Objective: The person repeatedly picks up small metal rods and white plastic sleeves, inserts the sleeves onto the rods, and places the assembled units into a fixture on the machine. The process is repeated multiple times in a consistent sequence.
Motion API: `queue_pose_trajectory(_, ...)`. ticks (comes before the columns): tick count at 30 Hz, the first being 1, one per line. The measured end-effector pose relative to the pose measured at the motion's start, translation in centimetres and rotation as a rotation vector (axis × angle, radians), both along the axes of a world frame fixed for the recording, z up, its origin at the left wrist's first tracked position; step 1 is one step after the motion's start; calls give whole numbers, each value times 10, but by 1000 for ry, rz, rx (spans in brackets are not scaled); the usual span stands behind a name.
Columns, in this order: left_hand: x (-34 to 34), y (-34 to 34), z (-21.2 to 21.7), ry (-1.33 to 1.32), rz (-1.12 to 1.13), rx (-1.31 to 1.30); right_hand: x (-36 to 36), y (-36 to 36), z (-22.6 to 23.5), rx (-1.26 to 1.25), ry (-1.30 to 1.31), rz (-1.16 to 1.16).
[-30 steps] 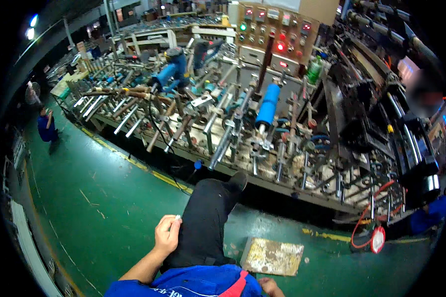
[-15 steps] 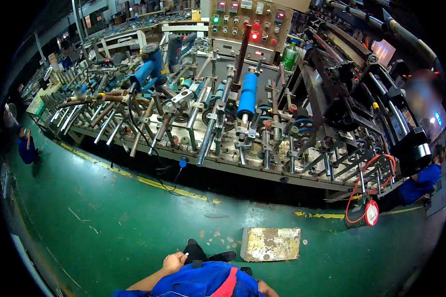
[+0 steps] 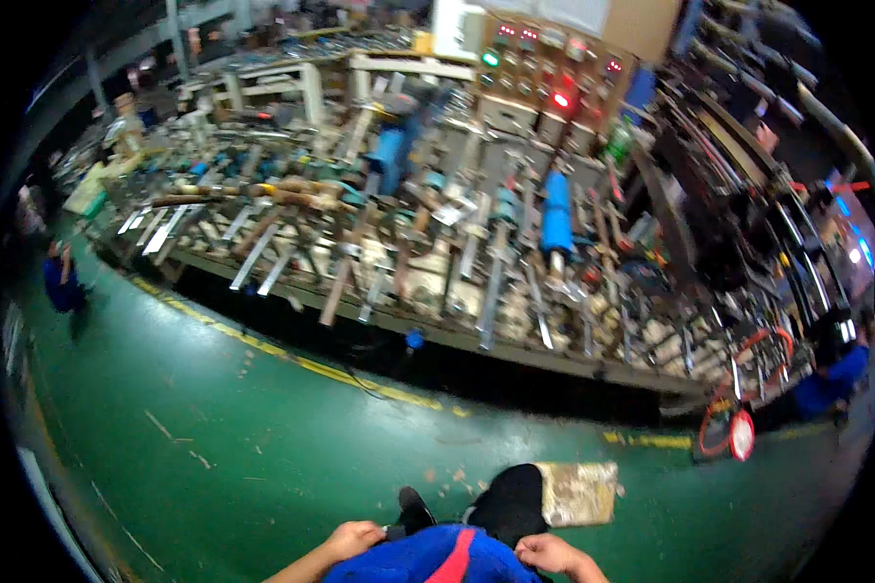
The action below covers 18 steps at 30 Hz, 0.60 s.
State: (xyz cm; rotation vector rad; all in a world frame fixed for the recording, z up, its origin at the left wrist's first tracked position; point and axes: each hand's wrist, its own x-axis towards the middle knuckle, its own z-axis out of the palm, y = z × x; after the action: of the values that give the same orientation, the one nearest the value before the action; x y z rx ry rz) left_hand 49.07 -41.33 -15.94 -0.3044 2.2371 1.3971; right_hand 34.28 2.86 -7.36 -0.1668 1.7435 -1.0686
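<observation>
Low in the view, my left hand (image 3: pixel 354 539) is beside the blue clothing at my waist. Its fingers are closed, and a small pale bit shows at the fingertips, too blurred to name. On the other side of my waist is my right hand (image 3: pixel 548 553), fingers curled in against the blue cloth; whatever they hold, if anything, is hidden. Both hands are well short of the long workbench (image 3: pixel 544 361), which is crowded with metal rods and clamps. A blue roller (image 3: pixel 557 216) stands upright among them.
A worn, pale block (image 3: pixel 581 494) lies on the green floor by my raised knee. Behind the bench stands a control panel (image 3: pixel 530 78) with lit lamps. An orange-red hose (image 3: pixel 717 403) hangs at the bench's right end. People in blue are at far left and right.
My right hand has come into view at my waist, and one knee has risen, partly covering the block. The bench has shifted right in the picture, which is now blurred.
</observation>
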Motion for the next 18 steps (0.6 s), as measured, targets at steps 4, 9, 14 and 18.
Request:
queue_pose_trajectory(4,-95,15,61,277,-56,-152,-41,-93,62,126,494,-62)
queue_pose_trajectory(9,-165,41,107,698,-56,70,-82,-183,129,41,964,122)
queue_pose_trajectory(14,-194,44,146,674,-76,92,-119,-205,147,46,1033,287)
queue_pose_trajectory(18,-200,32,155,666,-76,71,-152,-221,146,-79,1117,525)
